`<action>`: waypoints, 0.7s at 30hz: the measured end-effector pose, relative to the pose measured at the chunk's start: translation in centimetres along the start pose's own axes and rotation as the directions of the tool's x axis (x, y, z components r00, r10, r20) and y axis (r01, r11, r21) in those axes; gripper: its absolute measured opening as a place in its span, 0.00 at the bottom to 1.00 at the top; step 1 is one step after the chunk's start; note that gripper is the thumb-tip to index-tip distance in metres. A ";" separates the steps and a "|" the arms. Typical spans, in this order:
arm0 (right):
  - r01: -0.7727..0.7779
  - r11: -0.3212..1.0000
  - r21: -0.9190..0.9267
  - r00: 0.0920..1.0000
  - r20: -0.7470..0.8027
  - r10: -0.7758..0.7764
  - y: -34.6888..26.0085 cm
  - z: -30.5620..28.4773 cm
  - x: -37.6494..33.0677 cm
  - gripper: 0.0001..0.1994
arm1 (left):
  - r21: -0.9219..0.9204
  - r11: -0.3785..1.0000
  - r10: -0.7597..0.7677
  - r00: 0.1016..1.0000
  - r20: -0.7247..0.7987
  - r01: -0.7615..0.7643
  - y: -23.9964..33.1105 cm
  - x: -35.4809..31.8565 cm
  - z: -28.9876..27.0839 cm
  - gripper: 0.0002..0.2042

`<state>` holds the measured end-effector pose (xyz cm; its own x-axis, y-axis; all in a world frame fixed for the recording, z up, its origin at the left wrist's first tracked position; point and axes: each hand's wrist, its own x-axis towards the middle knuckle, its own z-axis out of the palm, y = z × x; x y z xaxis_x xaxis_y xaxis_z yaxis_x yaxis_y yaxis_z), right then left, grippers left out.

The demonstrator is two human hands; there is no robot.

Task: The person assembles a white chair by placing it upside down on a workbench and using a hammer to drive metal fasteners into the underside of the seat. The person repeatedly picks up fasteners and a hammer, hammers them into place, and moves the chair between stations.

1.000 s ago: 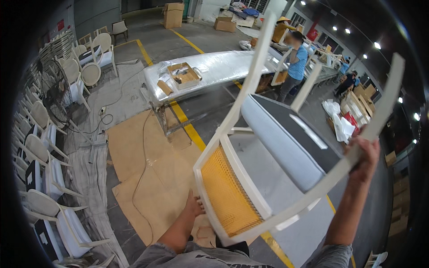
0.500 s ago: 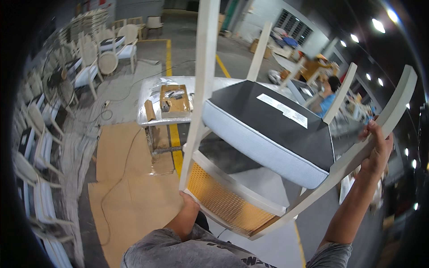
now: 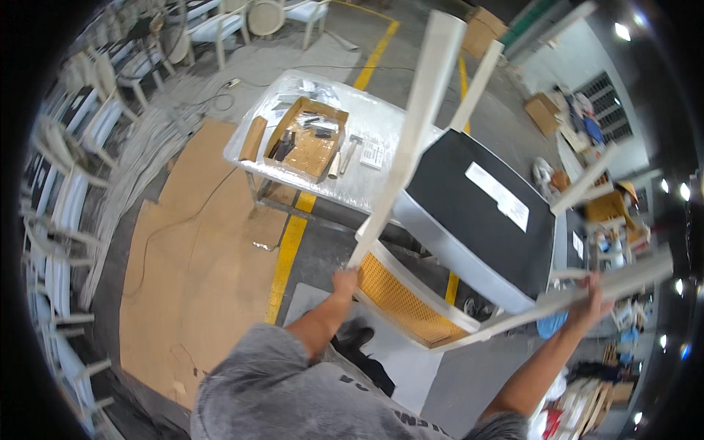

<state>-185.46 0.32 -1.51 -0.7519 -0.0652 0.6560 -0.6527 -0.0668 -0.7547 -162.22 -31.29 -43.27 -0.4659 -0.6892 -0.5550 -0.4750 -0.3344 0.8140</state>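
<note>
Far L, lots of white chairs point(image 3: 103, 123) stand close tog. Next, a big brown card sheet point(image 3: 213, 257) lies flat. Then a shiny table point(image 3: 381, 121) w/ an open box point(image 3: 306, 155) & a hammer point(image 3: 350, 152) on top. L hand point(image 3: 345, 280) holds a chair point(image 3: 469, 227) by its frame, nr the yellow net back point(image 3: 403, 297); fingers bent round it, tips hid. The chair is btwn both hands, tipped over, black bottom & legs up, partly in front of the table. R hand point(image 3: 592, 304) grips its long white bar point(image 3: 634, 277), fingers curled round.
</note>
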 end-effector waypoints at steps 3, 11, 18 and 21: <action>-0.025 0.999 -0.035 0.999 0.047 0.026 4.9 -7.9 -0.7 0.16 | -0.194 0.815 0.494 0.830 -0.260 -0.546 7.0 -2.2 2.6 0.42; -0.031 0.999 0.034 0.957 -0.289 0.040 18.5 -16.3 -1.4 0.14 | -0.106 0.600 0.799 0.588 0.126 -0.793 19.6 -8.8 11.1 0.18; -0.084 0.996 -0.012 0.959 -0.271 0.078 24.6 -14.2 -0.3 0.18 | -0.053 0.611 0.792 0.609 0.043 -0.790 23.1 -6.1 13.9 0.10; -0.068 0.998 -0.008 0.971 -0.228 0.064 24.8 -10.9 0.0 0.19 | 0.011 0.594 0.804 0.594 0.023 -0.804 23.4 -4.0 11.6 0.10</action>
<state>-202.65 9.49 -20.33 -0.7936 0.1598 0.5871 -0.6009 -0.0545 -0.7974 -180.17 -28.91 -23.97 -0.6757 -0.6637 0.3209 0.0845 0.3628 0.9280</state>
